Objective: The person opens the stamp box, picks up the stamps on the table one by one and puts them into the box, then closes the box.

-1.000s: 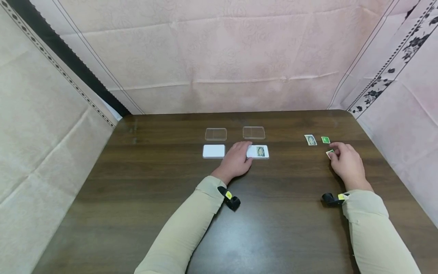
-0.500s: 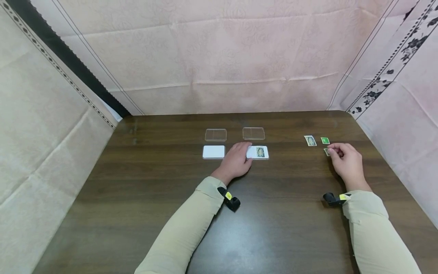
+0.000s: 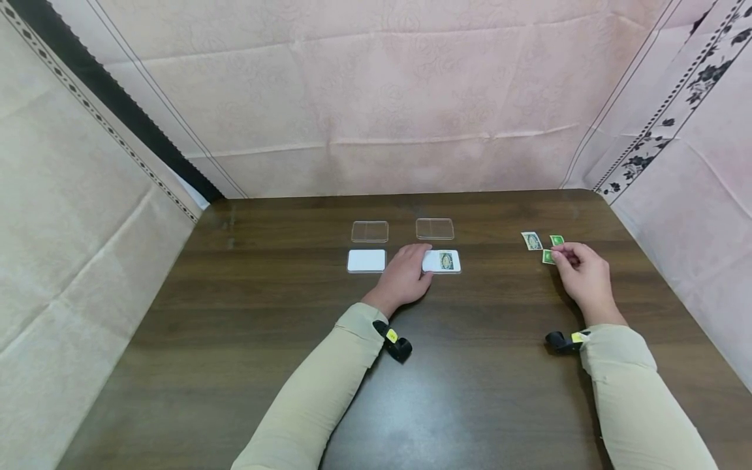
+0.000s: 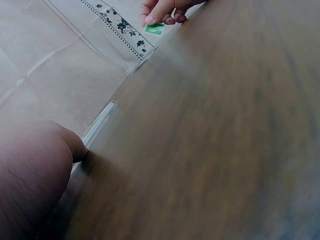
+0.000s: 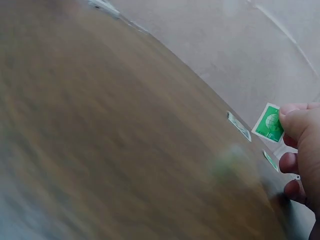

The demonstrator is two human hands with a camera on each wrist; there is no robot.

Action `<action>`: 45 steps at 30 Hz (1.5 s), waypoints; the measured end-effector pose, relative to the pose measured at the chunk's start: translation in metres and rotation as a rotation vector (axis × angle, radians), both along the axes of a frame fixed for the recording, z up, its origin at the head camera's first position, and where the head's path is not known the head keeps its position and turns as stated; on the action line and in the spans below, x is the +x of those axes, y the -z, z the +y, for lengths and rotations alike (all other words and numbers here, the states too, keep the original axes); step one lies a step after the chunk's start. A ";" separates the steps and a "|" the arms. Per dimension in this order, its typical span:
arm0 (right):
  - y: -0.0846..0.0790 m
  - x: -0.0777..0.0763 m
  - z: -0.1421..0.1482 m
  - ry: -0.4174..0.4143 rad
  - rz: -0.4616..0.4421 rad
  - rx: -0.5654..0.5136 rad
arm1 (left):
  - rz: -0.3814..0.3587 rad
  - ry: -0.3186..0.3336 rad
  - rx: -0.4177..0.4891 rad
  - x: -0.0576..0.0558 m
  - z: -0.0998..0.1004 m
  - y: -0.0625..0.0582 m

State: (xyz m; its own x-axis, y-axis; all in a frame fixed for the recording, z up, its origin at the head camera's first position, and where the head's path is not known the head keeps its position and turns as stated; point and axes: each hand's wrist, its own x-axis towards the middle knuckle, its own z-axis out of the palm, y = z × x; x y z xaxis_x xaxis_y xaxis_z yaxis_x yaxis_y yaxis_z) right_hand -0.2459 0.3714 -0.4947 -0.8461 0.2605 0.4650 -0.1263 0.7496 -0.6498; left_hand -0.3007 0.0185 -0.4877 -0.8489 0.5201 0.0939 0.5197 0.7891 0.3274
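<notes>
My right hand pinches a green stamp by one edge, between thumb and index finger. The stamp is raised off the table; a globe-like design shows on it in the right wrist view. Nearby lie a second green stamp and a grey-toned stamp. At the middle of the table my left hand grips the left end of a flat white case, thumb on the near edge and fingers at the far edge. A dark oval-patterned stamp sits on the right part of that case.
Left of the gripped case lies another flat white case. Behind the two are clear lids, one at left and one at right. A cloth curtain rises beyond the brown table.
My right hand has lifted the green stamp from the table and moved slightly left with it. More of the stamp shows now. The left hand has kept its place on the case.
</notes>
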 end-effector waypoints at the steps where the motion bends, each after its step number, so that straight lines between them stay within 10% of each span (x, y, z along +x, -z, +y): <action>1: 0.001 -0.001 -0.002 -0.017 0.004 0.004 | 0.001 0.001 -0.001 0.000 0.000 0.000; 10: 0.002 -0.004 -0.012 -0.147 0.025 0.093 | 0.002 -0.002 0.008 0.000 0.001 0.001; 45: 0.001 -0.012 -0.033 -0.237 -0.032 0.007 | 0.019 0.013 0.012 -0.004 0.000 0.005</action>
State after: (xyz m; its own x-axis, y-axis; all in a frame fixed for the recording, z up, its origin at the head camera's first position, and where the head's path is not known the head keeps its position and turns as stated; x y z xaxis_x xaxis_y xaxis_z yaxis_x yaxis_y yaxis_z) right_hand -0.2579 0.3382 -0.4961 -0.8974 0.0501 0.4384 -0.2787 0.7059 -0.6512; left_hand -0.3048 0.0190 -0.4926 -0.8401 0.5298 0.1165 0.5361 0.7785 0.3264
